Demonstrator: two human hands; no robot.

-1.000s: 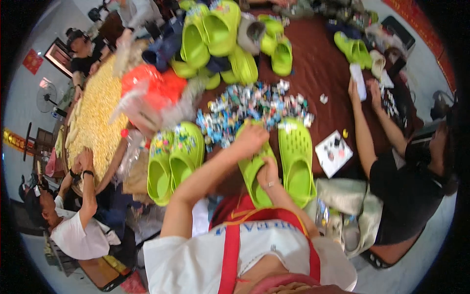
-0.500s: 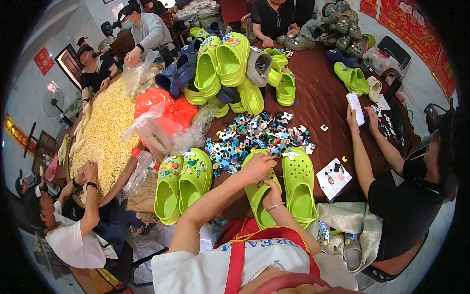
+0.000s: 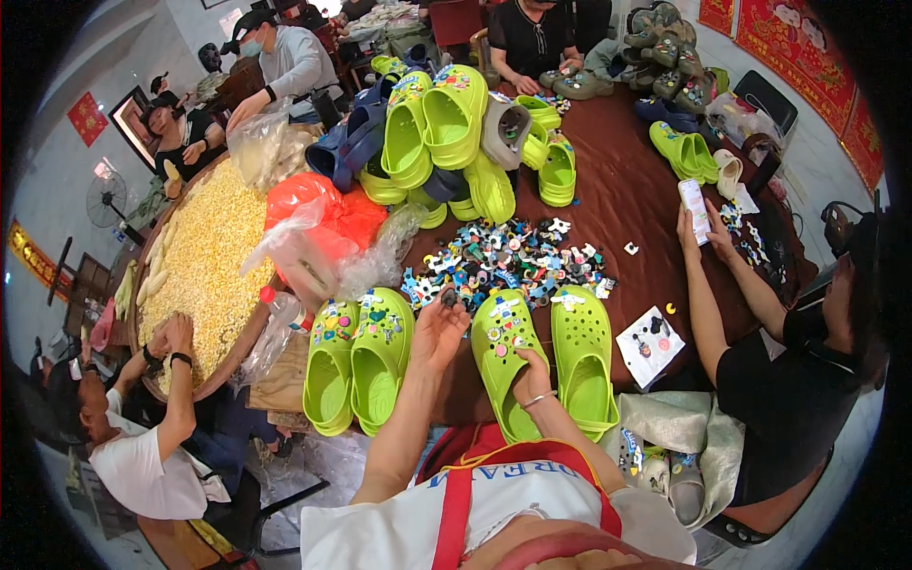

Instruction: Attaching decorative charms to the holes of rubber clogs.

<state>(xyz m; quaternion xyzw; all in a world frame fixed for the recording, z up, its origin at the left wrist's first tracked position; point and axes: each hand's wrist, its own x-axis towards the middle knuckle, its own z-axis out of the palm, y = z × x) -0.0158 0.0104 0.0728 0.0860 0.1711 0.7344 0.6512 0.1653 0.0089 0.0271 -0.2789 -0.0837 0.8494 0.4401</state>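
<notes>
Pinching a small dark charm (image 3: 449, 298) at its fingertips, the left hand (image 3: 439, 332) is raised with the palm turned up and the fingers curled in; the charm is too small to make out clearly. The left forearm slants up and a little to the right from the lower edge, its wrist nearly straight. The right hand (image 3: 531, 377) grips a green clog (image 3: 496, 351), its thumb lying over the edge of the opening and the other fingers mostly hidden. That forearm leans in from the lower right, a thin bracelet (image 3: 538, 399) around the wrist. The held clog lies between the two hands and forward of the right one, toe pointing away, with several colourful charms set in its top.

Just right of the right hand stands a second clog (image 3: 581, 366), bearing a white charm near its toe. Left of the left hand, a decorated pair (image 3: 329, 370) sits side by side. Ahead of both hands, a loose pile of charms (image 3: 513, 261) spreads over the brown-covered table (image 3: 608, 180), and beyond it rises a heap of clogs (image 3: 454, 119). Well right of the right hand lies a white sheet (image 3: 650, 347) with a few charms on it.
</notes>
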